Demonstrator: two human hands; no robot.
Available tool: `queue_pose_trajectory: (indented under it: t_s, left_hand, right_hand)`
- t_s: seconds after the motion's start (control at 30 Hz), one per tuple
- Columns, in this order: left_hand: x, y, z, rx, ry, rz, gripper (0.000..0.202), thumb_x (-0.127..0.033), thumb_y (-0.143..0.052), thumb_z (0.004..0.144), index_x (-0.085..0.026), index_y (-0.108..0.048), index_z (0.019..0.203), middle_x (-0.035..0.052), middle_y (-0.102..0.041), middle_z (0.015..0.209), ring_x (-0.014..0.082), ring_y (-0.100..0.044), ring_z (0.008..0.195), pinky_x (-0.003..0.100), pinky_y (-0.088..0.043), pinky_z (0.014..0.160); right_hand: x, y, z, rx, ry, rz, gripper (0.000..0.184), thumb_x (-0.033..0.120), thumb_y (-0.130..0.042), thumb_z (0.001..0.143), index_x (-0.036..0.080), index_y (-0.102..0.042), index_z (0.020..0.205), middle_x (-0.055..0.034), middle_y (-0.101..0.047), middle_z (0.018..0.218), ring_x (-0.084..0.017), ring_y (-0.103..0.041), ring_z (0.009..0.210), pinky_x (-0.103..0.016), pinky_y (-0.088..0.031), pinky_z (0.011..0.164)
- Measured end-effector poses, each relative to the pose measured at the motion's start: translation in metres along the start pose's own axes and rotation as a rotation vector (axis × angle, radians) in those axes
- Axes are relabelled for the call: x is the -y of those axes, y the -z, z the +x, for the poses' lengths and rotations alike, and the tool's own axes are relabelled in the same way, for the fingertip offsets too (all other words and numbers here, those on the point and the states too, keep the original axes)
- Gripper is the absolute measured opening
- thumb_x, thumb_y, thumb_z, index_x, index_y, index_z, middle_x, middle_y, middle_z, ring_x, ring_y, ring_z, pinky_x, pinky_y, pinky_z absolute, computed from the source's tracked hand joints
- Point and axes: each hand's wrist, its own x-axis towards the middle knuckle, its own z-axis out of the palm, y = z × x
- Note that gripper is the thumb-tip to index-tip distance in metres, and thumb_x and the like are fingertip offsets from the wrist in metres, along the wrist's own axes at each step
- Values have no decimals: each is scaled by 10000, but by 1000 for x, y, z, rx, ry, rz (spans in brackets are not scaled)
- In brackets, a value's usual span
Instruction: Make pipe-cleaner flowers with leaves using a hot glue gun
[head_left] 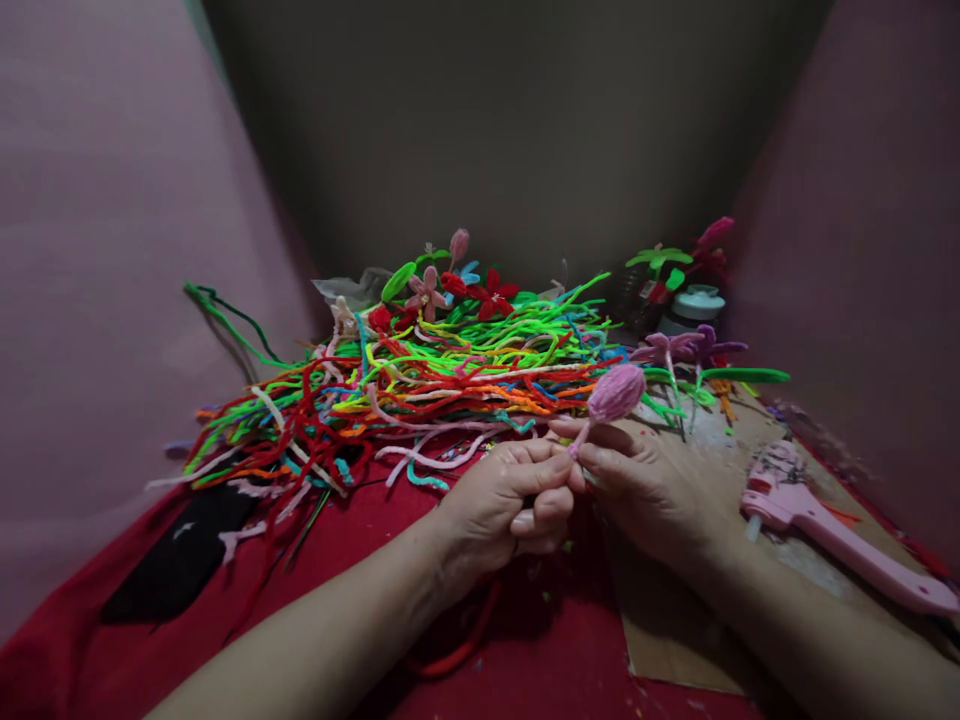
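Note:
A pink pipe-cleaner bud [616, 392] on a thin stem stands up between my two hands. My left hand [510, 497] is curled into a pinch, its thumb and fingers closed on the bottom of the stem. My right hand [645, 480] meets it from the right, fingers pressed on the same stem just under the bud. Both hands hover over a red cloth [360, 600], close in front of a big heap of coloured pipe cleaners [420, 385].
Finished pipe-cleaner flowers [480, 290] lie at the back of the heap. A pink glue gun [825, 525] rests on a cardboard sheet [675, 620] at right. Purple flowers [686, 348], a white jar [696, 305] and a black patch [180, 560] are around. Pink walls close both sides.

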Motion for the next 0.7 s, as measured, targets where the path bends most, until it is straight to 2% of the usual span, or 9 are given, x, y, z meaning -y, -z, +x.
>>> queue_pose_trajectory:
  t_s: [0.1,0.23,0.4,0.47,0.53,0.63,0.7]
  left_hand:
    - [0,2,-1,52,43,-59,182,-262,-472,888,-141,-535,768,-100,-341,406,15,-134,288,144,-191,315]
    - [-1,3,-2,87,57,-63,206,-257,-455,895,-130,-541,756,-98,-336,406,12,-133,287,145,-211,322]
    - [-4,-1,-1,33,19,85,197,-306,-498,866,-133,-558,792,-91,-361,433,18,-162,314,155,-171,331]
    - [-5,-4,-1,-75,-31,272,219,-341,-512,851,-133,-554,797,-76,-405,471,22,-216,332,162,-165,339]
    - [-4,-7,-1,-219,-117,559,232,-352,-512,847,-139,-538,759,-59,-443,518,33,-305,376,168,-217,367]
    - [1,-5,-3,-386,-354,1129,187,-320,-488,863,-156,-555,806,-11,-565,674,84,-492,560,206,-378,526]
    - [7,-1,-3,-438,-523,1525,194,-315,-441,891,-165,-558,926,26,-622,798,131,-558,685,250,-413,621]
  right_hand:
    - [-1,2,0,29,25,-10,192,208,-682,700,238,-729,884,-2,-684,731,-137,-588,684,-297,-433,769]
    - [1,1,0,61,72,-46,44,210,-677,705,210,-720,715,-19,-678,789,-160,-594,770,-302,-423,790]
    - [0,-4,1,-22,31,52,144,198,-703,664,211,-723,806,-7,-664,723,-150,-593,708,-289,-445,730]
    - [-2,-5,2,-44,20,80,139,200,-694,677,205,-721,813,-8,-665,725,-145,-591,686,-282,-451,694]
    - [-3,-5,3,-60,27,86,125,206,-679,700,202,-721,818,-14,-670,727,-152,-595,678,-284,-456,662]
    - [-5,-4,3,-83,66,64,121,197,-652,731,202,-722,829,-20,-673,731,-156,-592,675,-279,-455,629]
    - [-5,-4,3,-79,81,55,127,209,-628,755,207,-720,841,-18,-668,736,-149,-578,672,-257,-440,589]
